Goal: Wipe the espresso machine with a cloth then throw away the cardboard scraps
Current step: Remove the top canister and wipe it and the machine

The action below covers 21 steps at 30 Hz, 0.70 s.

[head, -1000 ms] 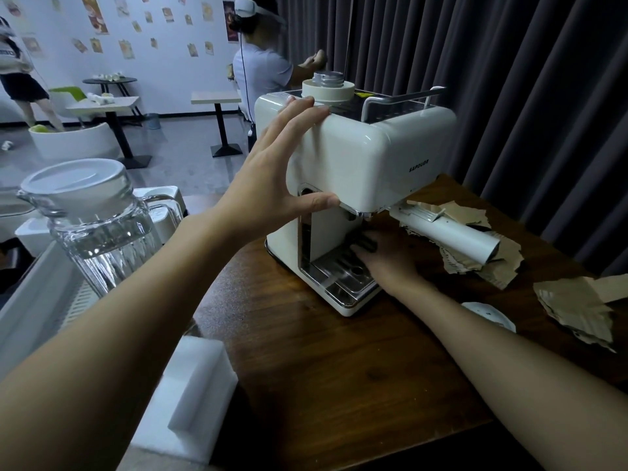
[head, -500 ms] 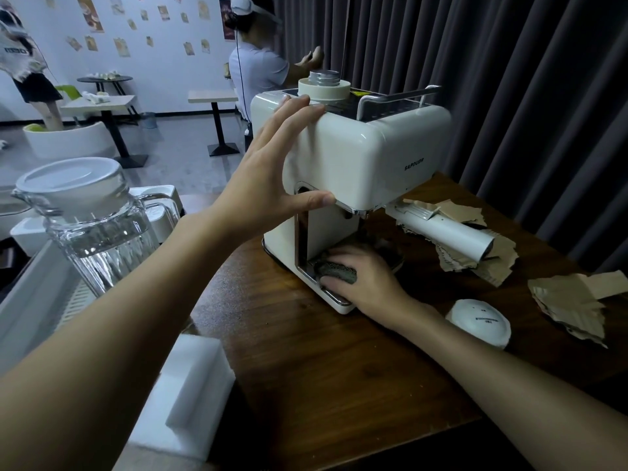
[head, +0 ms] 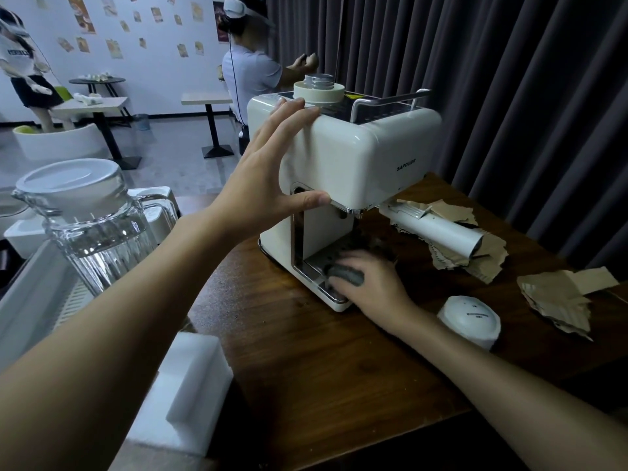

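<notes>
A cream espresso machine stands on the dark wooden table. My left hand lies flat against the machine's left side, fingers straight, thumb under the upper body. My right hand grips a grey cloth on the metal drip tray at the machine's base. Torn cardboard scraps lie to the right: one heap behind the machine's white portafilter handle, another heap near the table's right edge.
A white domed object sits on the table just right of my right forearm. A glass pitcher with a white lid stands at left, white foam blocks below it. Dark curtains hang behind. Two people stand in the room beyond.
My right hand with the cloth came out from deep under the brew head to the front of the drip tray. The left hand stays on the machine's side.
</notes>
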Available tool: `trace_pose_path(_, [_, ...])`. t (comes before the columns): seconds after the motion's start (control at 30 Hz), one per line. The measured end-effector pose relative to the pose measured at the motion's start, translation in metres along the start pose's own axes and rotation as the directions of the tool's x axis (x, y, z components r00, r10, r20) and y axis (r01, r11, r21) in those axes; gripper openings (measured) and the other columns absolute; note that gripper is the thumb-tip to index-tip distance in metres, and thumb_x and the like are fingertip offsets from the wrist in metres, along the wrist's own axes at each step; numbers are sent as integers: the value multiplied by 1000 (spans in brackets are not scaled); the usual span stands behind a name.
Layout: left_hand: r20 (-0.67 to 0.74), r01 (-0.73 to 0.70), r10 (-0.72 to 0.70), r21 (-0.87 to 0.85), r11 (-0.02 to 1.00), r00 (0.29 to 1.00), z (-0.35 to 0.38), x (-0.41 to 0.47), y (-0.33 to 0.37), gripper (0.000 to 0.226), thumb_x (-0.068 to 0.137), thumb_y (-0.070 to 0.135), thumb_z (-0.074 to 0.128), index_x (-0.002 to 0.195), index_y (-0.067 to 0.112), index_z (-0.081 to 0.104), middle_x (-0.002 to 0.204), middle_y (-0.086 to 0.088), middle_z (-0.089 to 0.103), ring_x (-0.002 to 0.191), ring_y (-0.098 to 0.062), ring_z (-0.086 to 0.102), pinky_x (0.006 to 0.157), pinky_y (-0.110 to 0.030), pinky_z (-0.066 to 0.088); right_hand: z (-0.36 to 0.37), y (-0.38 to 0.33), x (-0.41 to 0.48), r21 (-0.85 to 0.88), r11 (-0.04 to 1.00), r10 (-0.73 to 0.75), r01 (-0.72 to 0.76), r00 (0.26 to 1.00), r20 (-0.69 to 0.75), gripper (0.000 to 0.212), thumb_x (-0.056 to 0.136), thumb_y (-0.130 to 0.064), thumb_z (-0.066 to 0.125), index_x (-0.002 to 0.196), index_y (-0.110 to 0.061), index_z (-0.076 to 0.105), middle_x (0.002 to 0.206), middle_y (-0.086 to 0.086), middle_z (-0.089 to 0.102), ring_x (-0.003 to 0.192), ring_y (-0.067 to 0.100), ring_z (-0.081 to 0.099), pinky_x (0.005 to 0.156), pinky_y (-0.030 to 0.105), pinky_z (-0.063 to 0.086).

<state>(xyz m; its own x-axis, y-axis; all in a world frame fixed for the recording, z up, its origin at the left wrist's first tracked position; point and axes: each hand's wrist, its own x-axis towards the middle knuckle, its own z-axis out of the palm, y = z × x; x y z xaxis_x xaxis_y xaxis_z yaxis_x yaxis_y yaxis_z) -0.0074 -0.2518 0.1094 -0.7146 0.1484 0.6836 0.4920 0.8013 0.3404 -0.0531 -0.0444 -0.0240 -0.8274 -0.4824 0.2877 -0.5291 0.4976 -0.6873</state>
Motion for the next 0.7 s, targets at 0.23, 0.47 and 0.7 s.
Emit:
trace_pose_path(0.23, [-1, 8, -8, 0, 1000, 1000, 0, -1, 0, 95, 77, 49, 81, 154, 26, 29, 164, 0, 22, 155, -17, 8, 123, -51, 22, -11, 15, 4, -6, 1000, 24, -24, 1000, -3, 28, 91, -23, 66, 118, -15, 67, 113, -1, 66, 105, 16, 62, 84, 21, 49])
trace_pose_path(0.47, [7, 15, -15, 4, 1000, 1000, -1, -2, 2, 95, 77, 48, 81, 154, 26, 29, 164, 1, 21, 155, -17, 9, 122, -53, 23, -13, 13, 22, -27, 973, 223, -229, 964, -143, 30, 90, -26, 67, 116, -11, 68, 107, 8, 70, 101, 24, 66, 83, 32, 55])
trace_pose_path(0.7, [-5, 23, -23, -4, 1000, 1000, 0, -2, 2, 95, 77, 44, 83, 154, 25, 30, 164, 2, 21, 155, -14, 8, 124, -50, 20, 6, -8, -11, -96, 995, -22, 18, 999, -38, 41, 86, -27, 72, 124, -12, 66, 127, 2, 59, 121, 15, 47, 105, 29, 37])
